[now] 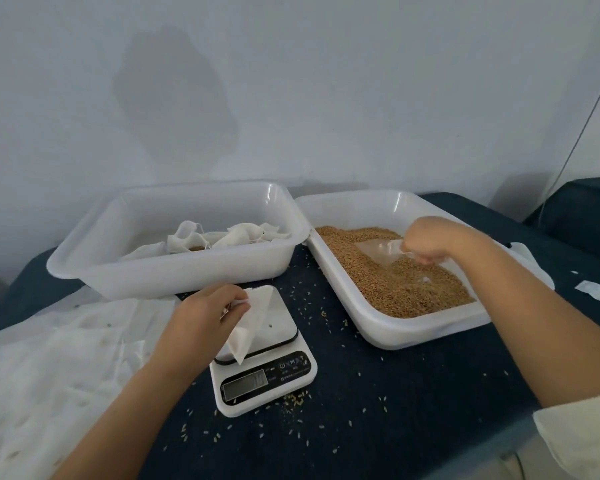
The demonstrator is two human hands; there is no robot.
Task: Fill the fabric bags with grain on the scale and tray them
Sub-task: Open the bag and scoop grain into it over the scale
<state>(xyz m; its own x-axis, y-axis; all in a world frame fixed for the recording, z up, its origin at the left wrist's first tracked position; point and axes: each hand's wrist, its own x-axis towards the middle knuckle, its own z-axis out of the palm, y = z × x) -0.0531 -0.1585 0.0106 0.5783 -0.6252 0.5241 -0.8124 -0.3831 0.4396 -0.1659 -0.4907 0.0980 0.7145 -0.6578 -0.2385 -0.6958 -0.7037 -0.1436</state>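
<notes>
Head view: the left hand point(207, 311) pinches an empty fabric bag point(252, 322) over the platform of the scale point(262, 370), which stands on the desk point(395, 393) between both tubs. The right hand point(426, 242), fingers curled round the handle, holds a clear scoop point(381, 252) in the grain point(395, 282) of the right tray point(413, 332). Filled bags point(222, 237) already lie in the left tray point(174, 271); a heap of unfilled cloth point(66, 358) remains, so the work appears part done. Stray grains litter the desk. Scale display and button markings are illegible.
</notes>
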